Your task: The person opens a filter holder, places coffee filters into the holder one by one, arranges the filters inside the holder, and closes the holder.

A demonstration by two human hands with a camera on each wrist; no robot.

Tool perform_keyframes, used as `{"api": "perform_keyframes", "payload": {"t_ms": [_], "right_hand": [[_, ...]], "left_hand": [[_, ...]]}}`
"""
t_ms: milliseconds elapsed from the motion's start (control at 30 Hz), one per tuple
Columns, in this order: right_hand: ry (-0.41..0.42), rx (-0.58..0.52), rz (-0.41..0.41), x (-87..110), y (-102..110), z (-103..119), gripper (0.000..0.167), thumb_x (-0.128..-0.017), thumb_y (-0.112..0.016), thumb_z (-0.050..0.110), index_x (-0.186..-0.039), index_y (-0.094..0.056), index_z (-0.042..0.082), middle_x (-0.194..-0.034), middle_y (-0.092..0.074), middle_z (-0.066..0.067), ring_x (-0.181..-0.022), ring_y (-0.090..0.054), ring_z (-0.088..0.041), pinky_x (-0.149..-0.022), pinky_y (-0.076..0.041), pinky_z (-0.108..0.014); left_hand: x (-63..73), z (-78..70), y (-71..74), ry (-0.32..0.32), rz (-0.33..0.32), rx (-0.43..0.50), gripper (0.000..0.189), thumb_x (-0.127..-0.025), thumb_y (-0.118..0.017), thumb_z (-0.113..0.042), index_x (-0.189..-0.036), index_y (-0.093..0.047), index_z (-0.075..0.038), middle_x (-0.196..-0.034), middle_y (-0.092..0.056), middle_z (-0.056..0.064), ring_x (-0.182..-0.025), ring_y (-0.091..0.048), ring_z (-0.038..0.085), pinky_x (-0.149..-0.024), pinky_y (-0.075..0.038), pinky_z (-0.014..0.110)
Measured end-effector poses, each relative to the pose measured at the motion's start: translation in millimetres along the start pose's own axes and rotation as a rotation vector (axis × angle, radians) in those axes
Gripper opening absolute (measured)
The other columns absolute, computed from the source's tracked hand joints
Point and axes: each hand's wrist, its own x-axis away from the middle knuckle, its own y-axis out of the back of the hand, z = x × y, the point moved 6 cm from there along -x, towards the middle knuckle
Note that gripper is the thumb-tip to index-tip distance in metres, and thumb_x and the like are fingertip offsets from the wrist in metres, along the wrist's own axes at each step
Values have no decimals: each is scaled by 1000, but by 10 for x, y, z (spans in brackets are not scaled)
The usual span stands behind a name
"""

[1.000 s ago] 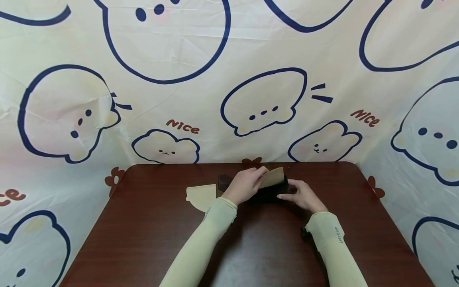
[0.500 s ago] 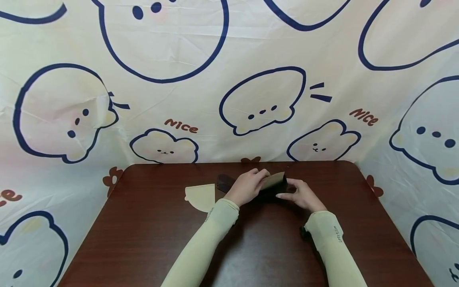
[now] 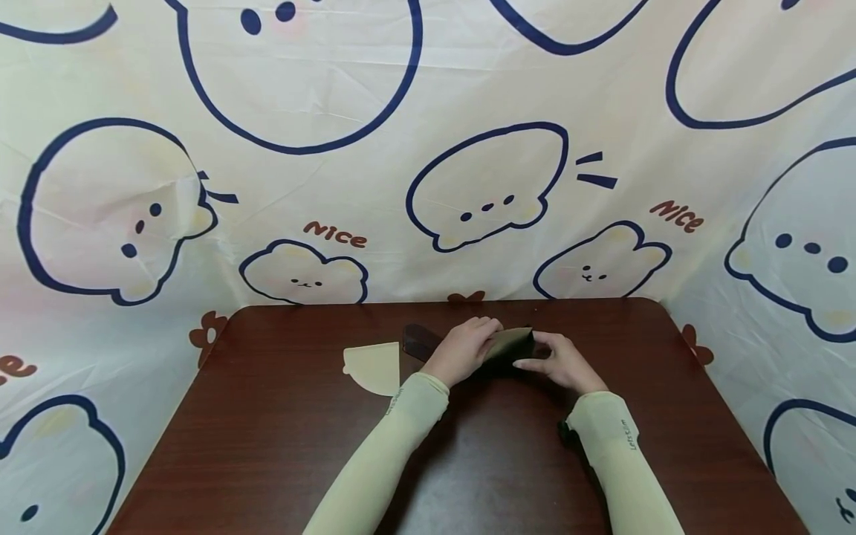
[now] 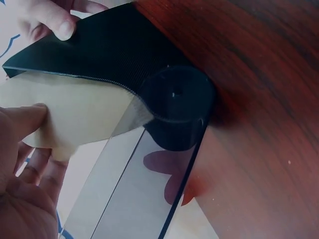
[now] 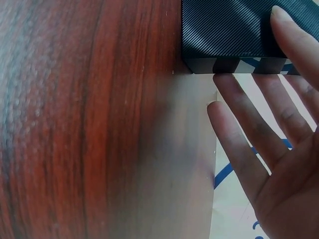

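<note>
A black ribbed case (image 3: 501, 365) stands near the table's far edge, its clear lid (image 4: 124, 184) swung out to the left on a round pivot. Cream coffee filter paper (image 4: 79, 104) sits partly inside the case mouth. My left hand (image 3: 461, 351) pinches the outer part of this paper, thumb on one face and fingers on the other. At the right end, my right hand (image 3: 570, 364) grips the case between thumb and fingers; in the right wrist view its thumb lies on the ribbed face (image 5: 224, 30). How deep the paper reaches is hidden.
Another cream filter paper (image 3: 373, 369) lies flat on the brown table (image 3: 301, 446), left of the case. A cartoon-printed cloth (image 3: 374, 186) hangs right behind the table's far edge and along both sides.
The filter paper has sunk lower into the case, so less of it sticks up. My left hand has moved slightly right with it. My right hand keeps its grip on the case.
</note>
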Motion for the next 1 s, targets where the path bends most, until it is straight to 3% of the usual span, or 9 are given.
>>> {"api": "perform_keyframes", "payload": {"t_ms": [400, 733, 1000], "right_hand": [[40, 9, -7, 14, -15, 44, 45, -90, -82, 35, -130, -69, 20, -121, -72, -5, -111, -65, -23, -100, -51, -48], [18, -4, -13, 41, -27, -17, 46, -89, -83, 37, -129, -69, 19, -119, -73, -4, -107, -65, -22, -99, -53, -50], [29, -12, -14, 24, -30, 19, 43, -89, -83, 35, -128, -70, 20, -118, -73, -4, -109, -65, -22, -101, -53, -50]], "left_hand": [[-14, 15, -75, 25, -18, -109, 26, -100, -70, -15, -124, -63, -20, -114, -74, -3, -102, -68, 12, -88, -58, 28], [-5, -2, -188, 50, 34, -76, 38, -99, -71, -14, -136, -59, -18, -121, -72, 0, -106, -70, 14, -93, -58, 28], [9, 18, -182, 70, 17, -51, 47, -99, -71, -12, -142, -55, -19, -134, -69, 1, -117, -69, 16, -100, -56, 31]]}}
